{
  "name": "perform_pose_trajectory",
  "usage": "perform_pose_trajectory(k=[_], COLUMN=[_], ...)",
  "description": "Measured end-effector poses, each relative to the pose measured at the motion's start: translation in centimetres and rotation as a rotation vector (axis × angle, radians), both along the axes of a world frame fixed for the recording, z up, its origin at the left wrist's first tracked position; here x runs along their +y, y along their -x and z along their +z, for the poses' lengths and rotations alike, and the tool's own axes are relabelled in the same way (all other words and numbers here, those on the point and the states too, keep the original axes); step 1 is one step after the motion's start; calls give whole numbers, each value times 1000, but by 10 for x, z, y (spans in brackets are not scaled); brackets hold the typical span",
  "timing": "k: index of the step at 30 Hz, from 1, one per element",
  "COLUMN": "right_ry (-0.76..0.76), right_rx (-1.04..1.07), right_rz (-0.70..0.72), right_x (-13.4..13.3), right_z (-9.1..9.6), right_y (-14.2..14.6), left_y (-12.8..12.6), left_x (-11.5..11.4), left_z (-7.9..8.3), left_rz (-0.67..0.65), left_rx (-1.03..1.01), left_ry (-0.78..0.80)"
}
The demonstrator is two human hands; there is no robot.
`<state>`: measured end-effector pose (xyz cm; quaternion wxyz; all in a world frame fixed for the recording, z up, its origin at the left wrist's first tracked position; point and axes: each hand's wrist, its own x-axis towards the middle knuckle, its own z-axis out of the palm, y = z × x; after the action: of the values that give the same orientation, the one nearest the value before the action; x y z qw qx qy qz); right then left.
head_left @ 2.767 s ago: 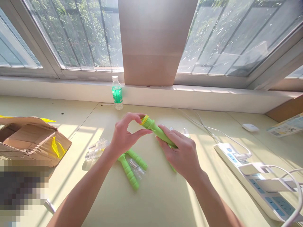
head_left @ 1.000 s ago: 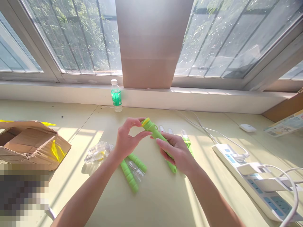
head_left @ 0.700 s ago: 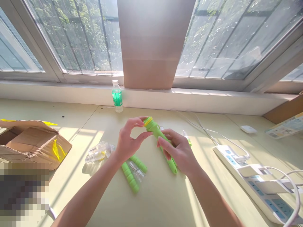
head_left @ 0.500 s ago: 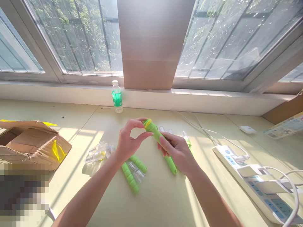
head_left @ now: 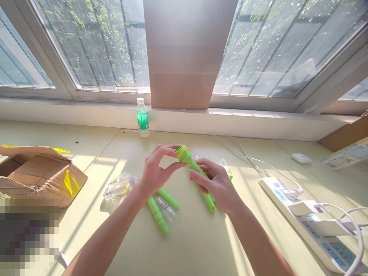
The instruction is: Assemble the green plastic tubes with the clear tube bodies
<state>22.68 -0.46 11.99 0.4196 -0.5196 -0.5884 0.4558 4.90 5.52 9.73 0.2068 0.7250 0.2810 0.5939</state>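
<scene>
My right hand is wrapped round the ribbed handle of a green plastic tool held slanted above the table. At its upper end sits a yellow ring. My left hand pinches that end between thumb and fingers. Two more green handles lie on the table under my left wrist, with a clear plastic tube between them. Behind my right hand lie further clear tubes and another green piece.
A torn cardboard box sits at the left. Clear tubes lie beside it. A water bottle stands by the window sill. A power strip with cables and a white mouse are at the right.
The tool has stayed in both hands. My right fingers have shifted their hold on the handle, and my left fingers have worked round the ringed end.
</scene>
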Motion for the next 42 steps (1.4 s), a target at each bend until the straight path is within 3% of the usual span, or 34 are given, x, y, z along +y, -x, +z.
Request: perform_pose_trajectory(k=[5,13,17,22,31,42], right_ry=[-67,42,-15,-67,34,44], right_rx=[-103,-5,-16,-60,3,49], right_rz=[-4,-72,-61,-34,-105,122], right_x=[0,-5,-2,2,-5,0], right_z=[-3,4,2,-1,6,4], right_y=[0,8,5,0,7,-2], left_y=[-1,1,4,4,2,4], left_x=[1,-1,0,1,-5,-3], left_z=[-1,3,5,4,9,8], left_rz=[0,-26,-76,-29,-72,-53], left_rx=[62,58,107,115,127,211], left_ry=[2,51,21,-22,55,40])
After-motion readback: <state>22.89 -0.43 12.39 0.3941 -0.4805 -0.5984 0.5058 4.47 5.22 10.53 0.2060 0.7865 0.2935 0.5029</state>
